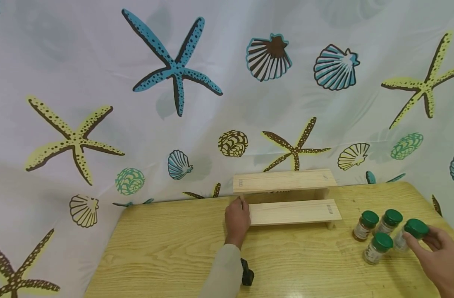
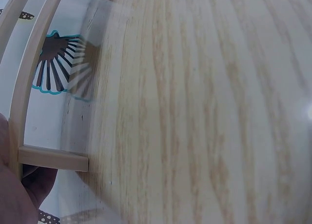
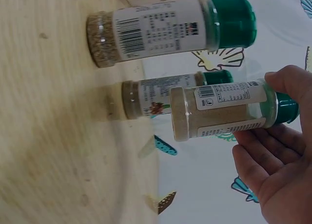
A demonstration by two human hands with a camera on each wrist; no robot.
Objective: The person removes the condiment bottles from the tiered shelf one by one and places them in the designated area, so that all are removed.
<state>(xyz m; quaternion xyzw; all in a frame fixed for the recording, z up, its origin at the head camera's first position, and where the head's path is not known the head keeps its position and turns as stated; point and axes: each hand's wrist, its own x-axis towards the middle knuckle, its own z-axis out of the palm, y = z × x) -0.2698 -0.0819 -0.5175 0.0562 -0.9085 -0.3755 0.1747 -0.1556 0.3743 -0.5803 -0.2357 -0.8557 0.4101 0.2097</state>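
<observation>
A two-tier rack of pale wood (image 1: 294,212) stands at the back of the table, by the patterned cloth. My left hand (image 1: 237,218) grips the left end of its lower board; in the left wrist view the thumb side and fingers (image 2: 41,185) wrap around the board beside a short leg. At the right, my right hand (image 1: 440,258) holds a spice jar with a green lid (image 3: 222,109), pinching it near the lid between thumb and fingers. The jar holds tan powder, and its base hangs above the table in the right wrist view.
Three more green-lidded spice jars stand close together left of the held one: a front jar (image 1: 377,248), a left jar (image 1: 365,225) and a back jar (image 1: 390,221). A white cloth (image 1: 212,124) with starfish and shells hangs behind the wooden table (image 1: 167,248).
</observation>
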